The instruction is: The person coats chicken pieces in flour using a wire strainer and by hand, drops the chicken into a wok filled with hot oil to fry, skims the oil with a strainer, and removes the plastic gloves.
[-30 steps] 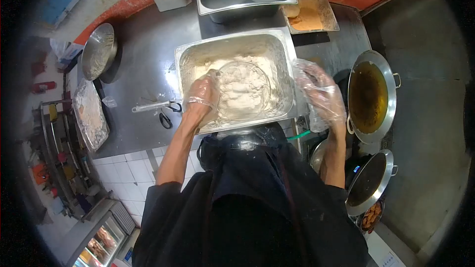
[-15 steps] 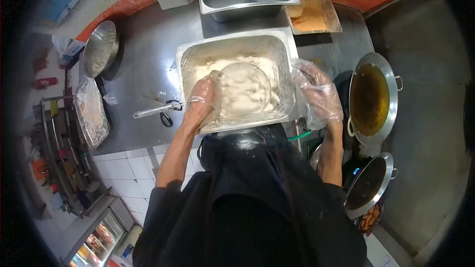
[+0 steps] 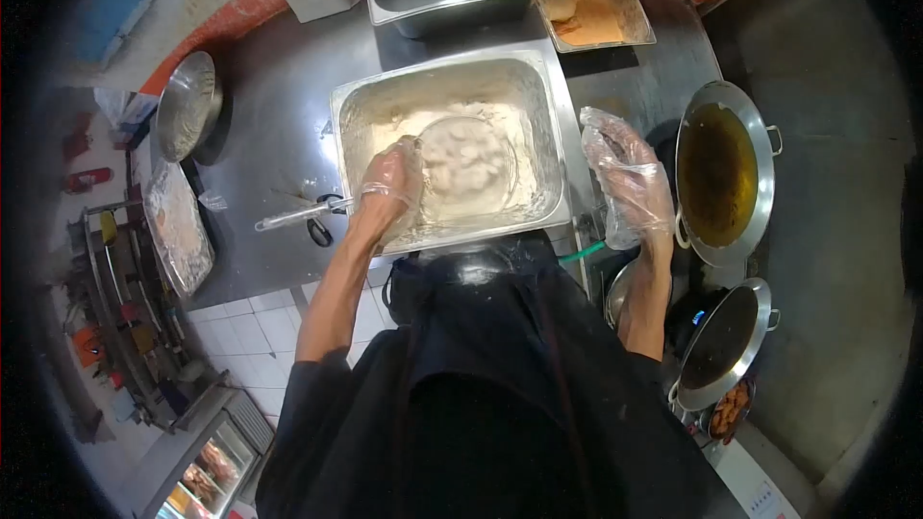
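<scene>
A deep steel pan (image 3: 562,149) with pale flour (image 3: 527,135) in it stands in front of me. Inside, a round mesh strainer (image 3: 468,165) holds pale, blurred pieces. My left hand (image 3: 389,176), in a clear plastic glove, is closed on the strainer near its rim. The handle (image 3: 298,215) sticks out past the wrist, over the pan's left wall. My right hand (image 3: 627,178), also in a loose plastic glove, hovers beside the pan's right wall. Its fingers are loosely bent and apart, with nothing visible in them.
Another steel pan (image 3: 461,6) and a tray of orange powder (image 3: 596,5) stand behind. At left are a metal bowl (image 3: 189,106) and a floury tray (image 3: 178,231). On the right sit a wok of oil (image 3: 716,178) and a darker wok (image 3: 721,341) near a blue flame (image 3: 699,317).
The strainer and its contents are blurred in both frames and have shifted slightly. My right hand has moved a little away from the pan's edge. The whole view has tilted slightly.
</scene>
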